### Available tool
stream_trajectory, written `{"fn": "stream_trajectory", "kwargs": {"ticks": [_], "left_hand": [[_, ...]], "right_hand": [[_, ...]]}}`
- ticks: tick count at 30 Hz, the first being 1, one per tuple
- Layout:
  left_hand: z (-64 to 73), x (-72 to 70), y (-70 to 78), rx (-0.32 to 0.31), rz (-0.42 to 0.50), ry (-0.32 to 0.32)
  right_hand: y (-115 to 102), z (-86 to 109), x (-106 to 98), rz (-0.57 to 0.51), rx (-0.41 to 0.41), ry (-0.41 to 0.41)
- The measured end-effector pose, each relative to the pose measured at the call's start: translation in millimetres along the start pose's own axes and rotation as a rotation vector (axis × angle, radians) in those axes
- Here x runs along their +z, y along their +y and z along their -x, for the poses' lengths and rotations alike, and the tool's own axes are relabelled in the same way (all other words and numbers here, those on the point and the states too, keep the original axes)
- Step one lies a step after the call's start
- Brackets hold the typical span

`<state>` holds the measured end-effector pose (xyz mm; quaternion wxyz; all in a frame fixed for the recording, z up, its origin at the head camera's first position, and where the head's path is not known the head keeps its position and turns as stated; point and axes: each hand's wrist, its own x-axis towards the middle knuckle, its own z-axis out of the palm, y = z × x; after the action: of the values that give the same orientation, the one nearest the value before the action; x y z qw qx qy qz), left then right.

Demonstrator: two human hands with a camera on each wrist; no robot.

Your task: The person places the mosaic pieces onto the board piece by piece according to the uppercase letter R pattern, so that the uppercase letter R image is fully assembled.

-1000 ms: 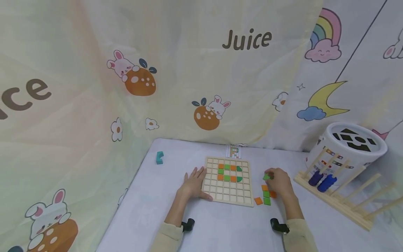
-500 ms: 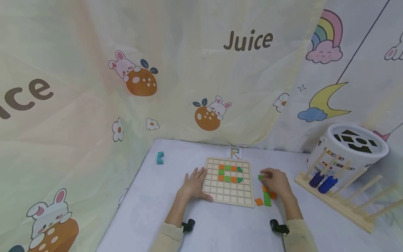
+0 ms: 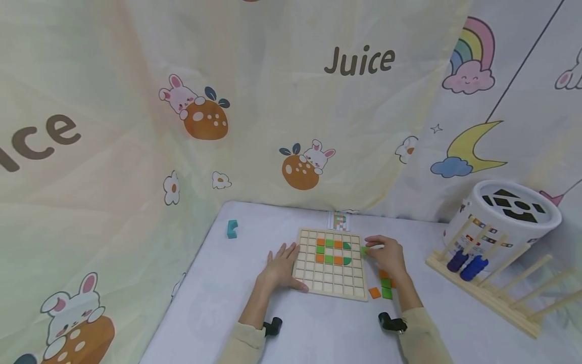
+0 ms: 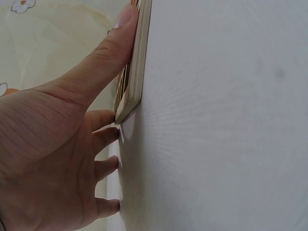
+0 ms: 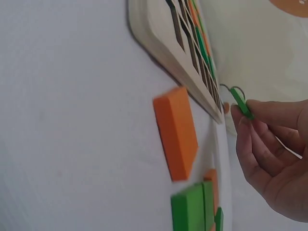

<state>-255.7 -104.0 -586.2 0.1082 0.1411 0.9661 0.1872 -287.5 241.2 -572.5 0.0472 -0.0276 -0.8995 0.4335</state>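
A wooden grid board (image 3: pixel 329 283) lies on the table, with orange, light green and dark green tiles set in its upper cells. My left hand (image 3: pixel 278 266) rests at the board's left side, fingers spread. In the left wrist view its thumb (image 4: pixel 103 55) lies on the board's edge and the other fingertips touch the table. Between thumb and fingers my right hand (image 3: pixel 386 254) pinches a thin green tile (image 5: pixel 240 102), raised beside the board's right edge. Loose orange and green tiles lie below that hand, among them an orange tile (image 5: pixel 175 134) near the board.
A small pattern card (image 3: pixel 339 221) lies behind the board. At the right stand a wooden peg rack (image 3: pixel 486 293) with blue pieces and a white tub (image 3: pixel 500 212) with a slotted lid. A teal block (image 3: pixel 232 229) sits at the far left.
My right hand has moved left with the green tile, from above the loose tiles to the board's right edge. My left hand has stayed in place.
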Motion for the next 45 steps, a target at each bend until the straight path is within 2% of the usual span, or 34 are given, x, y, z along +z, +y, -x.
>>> {"fn": "stream_trajectory", "kwargs": {"ticks": [8,14,20,27,30,34,38,45], "left_hand": [[9.4,-13.2,14.4,0.003,-0.003,-0.018],[7.7,-10.3,14.2,0.007,-0.027,-0.018],[7.1,-11.2,14.5,0.004,-0.032,-0.018],[2.9,-4.2,10.5,0.013,-0.006,-0.003],[2.0,-3.4,10.0,0.008,-0.005,-0.014],[-2.0,4.6,4.4,0.012,-0.006,0.002],[-1.9,3.8,3.2,0.015,0.008,0.009],[-3.5,4.9,-3.4,-0.005,0.010,0.002]], "right_hand": [[-6,-5.1,19,-0.026,0.008,-0.053],[-14,-5.1,26,0.000,0.011,-0.056],[-19,-2.8,28,-0.016,-0.047,-0.070],[-20,-2.8,34,-0.022,-0.017,-0.104],[-19,-4.4,33,-0.012,-0.021,-0.127],[-18,-6.7,30,0.020,-0.010,-0.140],[-18,-7.6,22,0.026,-0.007,-0.113],[-20,-2.4,7,0.042,-0.063,-0.068]]}}
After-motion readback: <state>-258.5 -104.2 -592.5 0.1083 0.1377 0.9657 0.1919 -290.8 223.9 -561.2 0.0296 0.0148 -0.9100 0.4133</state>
